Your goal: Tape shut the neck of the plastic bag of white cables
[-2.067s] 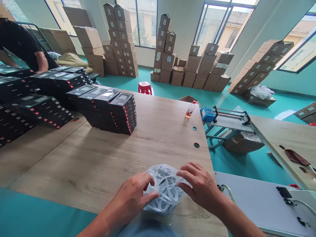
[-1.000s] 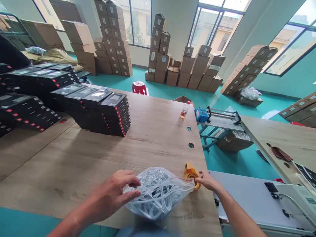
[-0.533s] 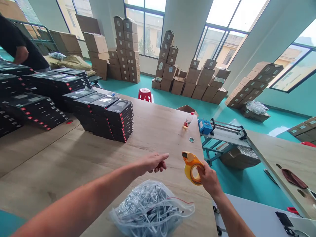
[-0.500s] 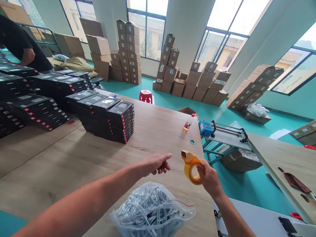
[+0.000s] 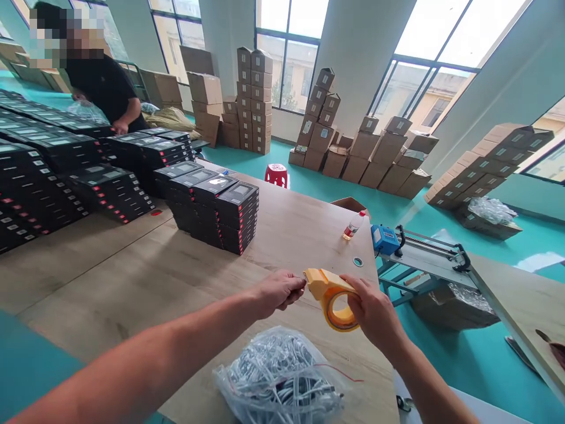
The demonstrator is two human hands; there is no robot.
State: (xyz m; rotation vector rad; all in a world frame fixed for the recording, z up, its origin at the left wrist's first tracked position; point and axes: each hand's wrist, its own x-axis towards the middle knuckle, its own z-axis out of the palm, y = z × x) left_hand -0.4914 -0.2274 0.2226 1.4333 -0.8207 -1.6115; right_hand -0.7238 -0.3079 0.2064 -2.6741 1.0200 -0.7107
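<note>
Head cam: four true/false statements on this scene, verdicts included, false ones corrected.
1. The right hand grips an orange tape dispenser. True.
2. The left hand holds the bag of white cables. False: the bag lies on the table, and the left hand is at the dispenser.
3. A plastic bottle is on the wooden table. True.
4. A co-worker sits on the red stool. False: the stool is unoccupied; the co-worker is at far left, behind stacked black boxes.

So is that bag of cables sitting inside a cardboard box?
No, the zip bag of white cables lies directly on the wooden table.
</note>
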